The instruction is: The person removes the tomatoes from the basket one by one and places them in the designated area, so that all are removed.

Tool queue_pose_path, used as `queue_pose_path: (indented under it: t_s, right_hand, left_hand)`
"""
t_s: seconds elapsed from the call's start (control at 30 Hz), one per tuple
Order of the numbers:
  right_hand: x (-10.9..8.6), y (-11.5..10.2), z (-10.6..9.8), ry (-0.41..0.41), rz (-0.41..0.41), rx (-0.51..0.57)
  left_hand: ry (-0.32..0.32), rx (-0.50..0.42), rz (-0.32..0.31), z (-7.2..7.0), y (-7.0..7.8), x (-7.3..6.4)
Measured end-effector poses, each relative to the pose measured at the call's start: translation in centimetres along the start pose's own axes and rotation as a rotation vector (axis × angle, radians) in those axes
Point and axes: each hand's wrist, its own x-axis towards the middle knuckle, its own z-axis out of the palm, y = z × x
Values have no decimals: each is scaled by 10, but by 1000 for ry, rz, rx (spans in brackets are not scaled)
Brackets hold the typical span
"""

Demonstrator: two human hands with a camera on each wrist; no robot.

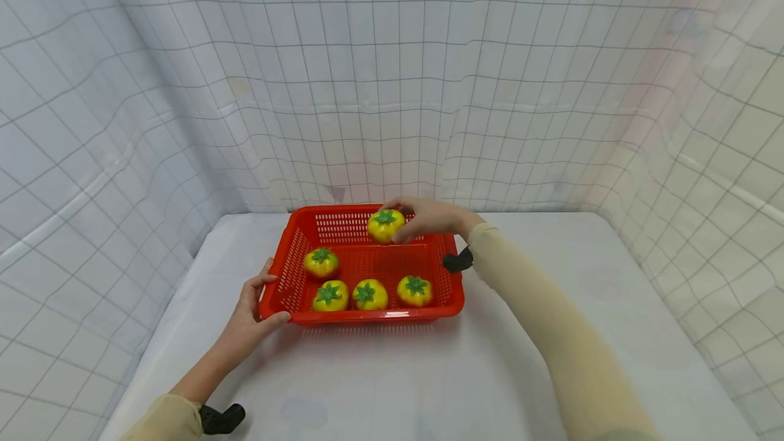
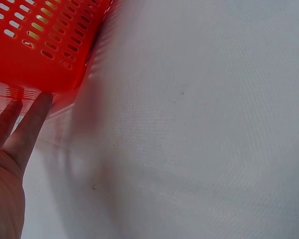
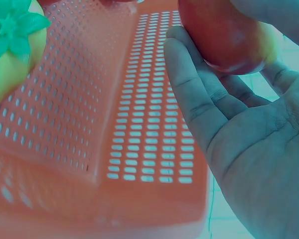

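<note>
My right hand (image 1: 432,217) holds a glossy toy tomato (image 1: 384,227) over the back right part of a red plastic basket (image 1: 373,317). The tomato is yellow around its green leafy top; the right wrist view shows its red underside (image 3: 224,37) between thumb and fingers. At the basket's front left corner, my left hand (image 1: 248,312) rests against the rim, fingers on the left side and thumb at the front. Its straight fingers (image 2: 32,122) touch the basket's outer wall in the left wrist view. Several similar tomatoes (image 1: 369,295) lie inside, along the front and left.
The slotted basket stands on a white-covered table (image 1: 367,386). White cloth with a grid pattern (image 1: 398,87) hangs behind the table and on both sides. Each wrist wears a small black device, one near the basket's right rim (image 1: 458,260).
</note>
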Motion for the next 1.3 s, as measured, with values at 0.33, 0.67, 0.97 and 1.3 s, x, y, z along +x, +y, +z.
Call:
queue_pose_path:
  t_s: [0.33,0.67,0.97,1.3]
  right_hand:
    - [-31,11,-20,46,0,-3]
    - [-62,26,-39,99,-7,-12]
    - [-96,45,-59,166,31,-2]
    - [-134,73,-76,241,111,17]
  left_hand:
    - [9,-16,-21,2,-2,-4]
    - [22,9,-45,1,0,-6]
    - [11,-10,-16,2,-2,-4]
    - [6,-28,16,3,-2,-4]
